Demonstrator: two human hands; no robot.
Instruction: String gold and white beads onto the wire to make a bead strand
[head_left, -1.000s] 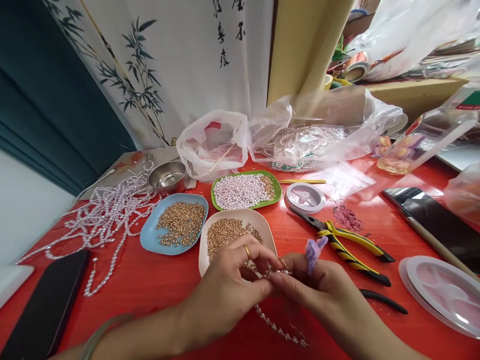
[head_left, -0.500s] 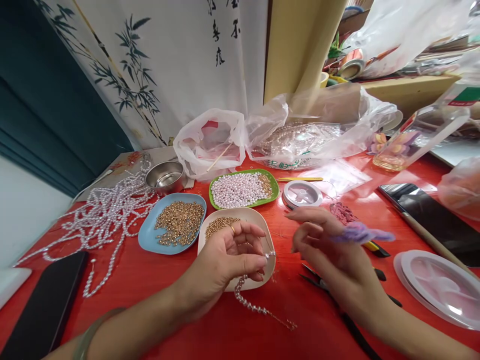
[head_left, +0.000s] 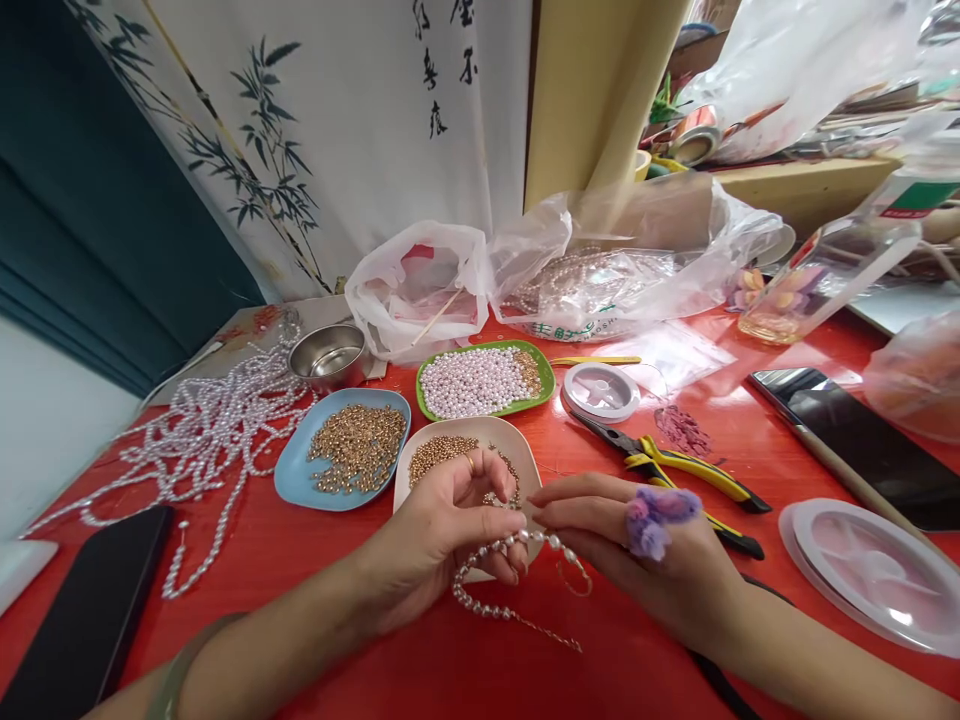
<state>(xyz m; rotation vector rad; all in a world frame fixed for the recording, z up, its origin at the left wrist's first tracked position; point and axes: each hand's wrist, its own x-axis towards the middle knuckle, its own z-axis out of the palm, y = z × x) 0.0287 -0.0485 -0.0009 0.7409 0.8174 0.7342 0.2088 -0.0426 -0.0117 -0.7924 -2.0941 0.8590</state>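
My left hand, a ring on one finger, pinches a strand of pearly beads between thumb and fingers. The strand curves below the thumb and ends in a thin gold chain. Its other end runs right to a loop of fine thread or wire beside my right hand. That hand has its fingers stretched out and close together, the tips near the beads; its thumb is mostly hidden. A fuzzy purple band circles one of its fingers. Beneath my left hand lies a cream tray with small gold beads.
A blue plate holds gold beads; a green tray holds white and gold ones. Pliers, spools, a phone and a bottle lie right. Pearl strands and a black phone-like slab lie left.
My right hand has come left and lower, its fingers straightening beside the strand and uncovering the pliers. More of the beaded strand now shows right of my left thumb.
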